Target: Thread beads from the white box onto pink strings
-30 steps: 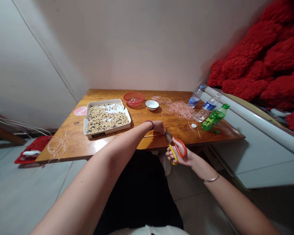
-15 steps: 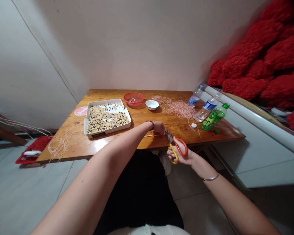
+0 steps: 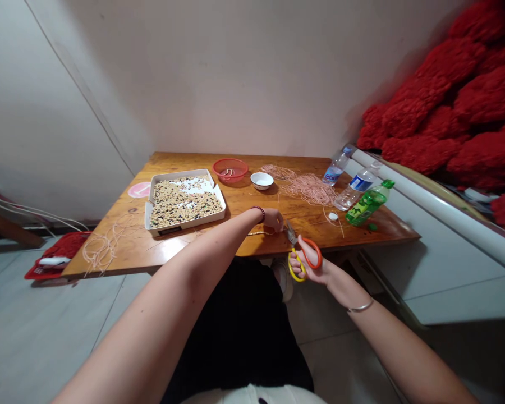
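We have scissors (image 3: 293, 239) in our right hand (image 3: 309, 268), its fingers curled through the yellow and orange handles, which stand apart. The blades point away from us over the front edge of the worktop (image 3: 244, 210), just beside the fingertips of our left hand (image 3: 273, 219). That hand is bent, with its fingers drawn nearly together; a string of beads (image 3: 258, 233) runs to it along the worktop, but we cannot tell how firmly it is pinched. To the left of our hands we see a white box (image 3: 216, 216) holding small pale and dark beads. Beyond them stand a red basket (image 3: 231, 178) and a white bowl (image 3: 261, 185), with a heap of pink cord (image 3: 309, 189) near three bottles (image 3: 357, 188) on the right.
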`<state>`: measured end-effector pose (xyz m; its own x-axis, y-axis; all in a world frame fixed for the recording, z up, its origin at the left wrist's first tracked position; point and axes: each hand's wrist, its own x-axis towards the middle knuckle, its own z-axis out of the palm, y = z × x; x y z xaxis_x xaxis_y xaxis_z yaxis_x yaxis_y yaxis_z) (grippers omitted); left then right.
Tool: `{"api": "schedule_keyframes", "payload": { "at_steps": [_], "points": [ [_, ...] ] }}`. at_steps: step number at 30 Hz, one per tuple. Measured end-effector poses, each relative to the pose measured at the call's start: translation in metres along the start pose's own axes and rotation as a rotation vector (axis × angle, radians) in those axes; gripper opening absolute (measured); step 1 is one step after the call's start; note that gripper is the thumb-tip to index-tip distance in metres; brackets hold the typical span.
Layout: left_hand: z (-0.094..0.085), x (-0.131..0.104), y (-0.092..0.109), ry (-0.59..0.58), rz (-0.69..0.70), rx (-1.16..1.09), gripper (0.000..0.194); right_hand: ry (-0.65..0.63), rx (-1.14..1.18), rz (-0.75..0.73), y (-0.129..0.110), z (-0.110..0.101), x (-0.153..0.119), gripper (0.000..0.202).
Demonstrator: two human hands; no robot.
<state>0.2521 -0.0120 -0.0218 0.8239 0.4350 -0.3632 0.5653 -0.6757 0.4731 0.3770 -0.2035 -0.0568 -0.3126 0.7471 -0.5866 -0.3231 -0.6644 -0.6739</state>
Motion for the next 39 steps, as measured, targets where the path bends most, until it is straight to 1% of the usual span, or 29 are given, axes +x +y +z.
{"api": "schedule_keyframes", "payload": {
  "at_steps": [3, 6, 8, 10, 12, 15, 17, 19, 21, 22, 24, 26, 28, 30, 31, 32, 33, 35, 36, 37, 39],
  "points": [
    [0.0, -0.002, 0.001, 0.0, -0.006, 0.002, 0.022, -0.005, 0.018, -0.028, -0.001, 0.001, -0.002, 0.058],
    [0.001, -0.003, 0.0, -0.001, -0.014, 0.005, 0.02, 0.024, 0.005, -0.09, -0.001, 0.001, -0.005, 0.054],
    [0.001, -0.003, -0.001, 0.002, -0.018, 0.009, 0.019, 0.039, -0.019, -0.104, -0.002, 0.001, -0.007, 0.052],
    [0.002, -0.002, -0.003, 0.009, -0.016, 0.014, 0.02, 0.088, -0.06, -0.112, -0.006, 0.0, -0.008, 0.053],
    [0.002, 0.0, -0.005, 0.015, -0.011, 0.017, 0.022, 0.184, -0.151, -0.151, -0.014, -0.002, -0.008, 0.053],
    [0.004, 0.002, -0.008, 0.011, 0.007, 0.011, 0.023, 0.354, -0.414, -0.257, -0.032, -0.009, -0.006, 0.05],
    [0.005, 0.003, -0.01, 0.003, 0.022, 0.003, 0.023, 0.503, -0.674, -0.327, -0.046, -0.016, -0.004, 0.05],
    [0.005, 0.004, -0.011, -0.003, 0.036, -0.001, 0.022, 0.655, -1.014, -0.397, -0.06, -0.024, 0.0, 0.051],
    [0.006, 0.005, -0.013, -0.006, 0.045, -0.003, 0.021, 0.799, -1.281, -0.422, -0.07, -0.03, 0.007, 0.051],
    [0.006, 0.005, -0.013, -0.007, 0.048, -0.004, 0.021, 0.866, -1.366, -0.409, -0.073, -0.032, 0.01, 0.05],
    [0.006, 0.005, -0.013, -0.012, 0.052, -0.007, 0.021, 0.987, -1.453, -0.369, -0.075, -0.034, 0.018, 0.048],
    [0.006, 0.005, -0.012, -0.014, 0.055, -0.009, 0.02, 1.041, -1.492, -0.375, -0.073, -0.032, 0.024, 0.044],
    [0.006, 0.004, -0.011, -0.009, 0.054, -0.005, 0.02, 1.056, -1.53, -0.445, -0.068, -0.028, 0.027, 0.039],
    [0.006, 0.003, -0.009, -0.002, 0.052, 0.004, 0.021, 1.073, -1.544, -0.563, -0.063, -0.022, 0.027, 0.036],
    [0.005, 0.002, -0.008, 0.001, 0.052, 0.008, 0.021, 1.061, -1.531, -0.633, -0.061, -0.019, 0.027, 0.035],
    [0.005, 0.001, -0.007, 0.003, 0.052, 0.012, 0.022, 1.011, -1.497, -0.699, -0.059, -0.017, 0.026, 0.034],
    [0.004, 0.0, -0.006, 0.005, 0.053, 0.016, 0.022, 0.92, -1.444, -0.75, -0.057, -0.014, 0.026, 0.034],
    [0.002, -0.002, -0.004, 0.009, 0.054, 0.024, 0.024, 0.688, -1.303, -0.782, -0.053, -0.011, 0.026, 0.031],
    [0.002, -0.004, -0.003, 0.011, 0.055, 0.029, 0.025, 0.6, -1.231, -0.773, -0.051, -0.01, 0.027, 0.029],
    [0.002, -0.006, -0.001, 0.011, 0.055, 0.035, 0.026, 0.547, -1.175, -0.758, -0.049, -0.01, 0.029, 0.026],
    [0.003, -0.009, 0.002, 0.005, 0.058, 0.048, 0.027, 0.512, -1.149, -0.743, -0.046, -0.011, 0.032, 0.021]
  ]
}}
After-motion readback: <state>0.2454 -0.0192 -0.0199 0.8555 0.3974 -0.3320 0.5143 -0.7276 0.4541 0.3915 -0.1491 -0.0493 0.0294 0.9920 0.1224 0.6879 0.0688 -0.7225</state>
